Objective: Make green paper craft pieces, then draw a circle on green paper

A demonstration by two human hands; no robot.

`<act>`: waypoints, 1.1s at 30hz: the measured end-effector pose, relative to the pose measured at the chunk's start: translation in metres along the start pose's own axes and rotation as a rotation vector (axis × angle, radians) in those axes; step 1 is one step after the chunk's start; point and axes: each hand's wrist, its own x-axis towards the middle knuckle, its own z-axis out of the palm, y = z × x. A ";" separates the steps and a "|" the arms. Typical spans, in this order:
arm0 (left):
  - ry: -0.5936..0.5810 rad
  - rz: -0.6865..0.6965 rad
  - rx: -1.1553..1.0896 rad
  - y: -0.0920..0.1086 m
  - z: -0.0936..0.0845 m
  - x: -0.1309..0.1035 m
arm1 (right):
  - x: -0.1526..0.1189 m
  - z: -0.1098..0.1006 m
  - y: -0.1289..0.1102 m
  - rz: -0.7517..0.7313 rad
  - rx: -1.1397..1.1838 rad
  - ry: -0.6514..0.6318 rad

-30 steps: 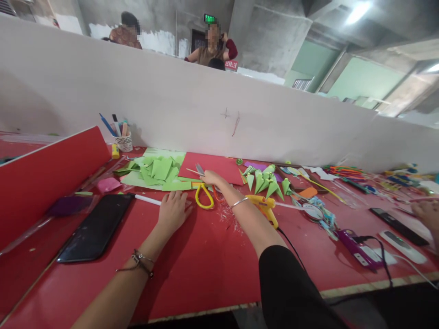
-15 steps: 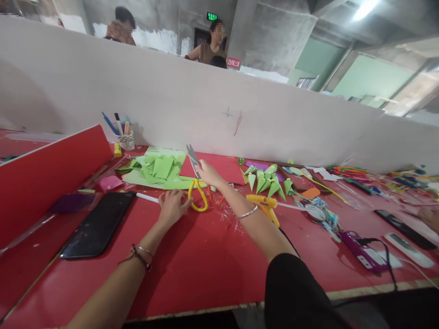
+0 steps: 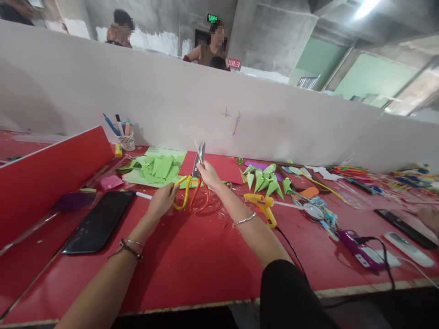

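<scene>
My left hand (image 3: 163, 199) is closed on the yellow handle of a pair of scissors (image 3: 186, 195). Their other handle is orange-red, and the metal blades point up and away from me. Right beside the blades, my right hand (image 3: 208, 176) is pinched shut. A thin pale stick (image 3: 197, 148) pokes up from its fingertips, crossing in front of the blades; its lower end is hidden. Behind the hands lie cut green paper pieces (image 3: 161, 168) and a red sheet (image 3: 222, 167). A white pen-like stick (image 3: 142, 195) lies next to my left hand.
To the right lie rolled green paper cones (image 3: 265, 181), a yellow glue gun (image 3: 262, 205) with its cord, and a purple power strip (image 3: 360, 251). A dark tablet (image 3: 99, 224) and a pen cup (image 3: 126, 139) are at left. A white partition (image 3: 171, 100) runs behind; another person's hand (image 3: 428, 217) is far right.
My left hand has taken hold of the yellow handle. The scissors have turned, their blades swinging from upper left to nearly straight away from me. The thin stick now shows at my right fingertips.
</scene>
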 end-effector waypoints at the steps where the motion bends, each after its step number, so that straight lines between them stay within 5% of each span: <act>1: -0.034 0.000 -0.048 0.000 -0.002 0.001 | -0.002 0.002 0.002 0.014 0.026 -0.005; 5: -0.139 -0.037 -0.269 0.004 -0.010 -0.003 | -0.007 0.010 0.009 0.098 0.157 -0.071; 11: -0.050 -0.081 -0.626 0.019 -0.023 -0.016 | -0.009 0.013 0.007 0.191 0.322 -0.219; 17: 0.098 -0.007 -0.839 0.031 -0.069 -0.027 | -0.017 0.009 0.022 0.237 0.324 -0.327; 22: 0.160 -0.002 -0.913 0.042 -0.103 -0.039 | -0.031 0.028 0.037 0.265 0.268 -0.396; 27: 0.072 -0.140 -1.022 0.029 -0.092 -0.047 | -0.035 0.046 0.032 0.247 0.286 -0.372; 33: -0.024 -0.269 -1.292 -0.003 -0.083 -0.048 | -0.031 0.035 0.037 0.263 0.292 -0.360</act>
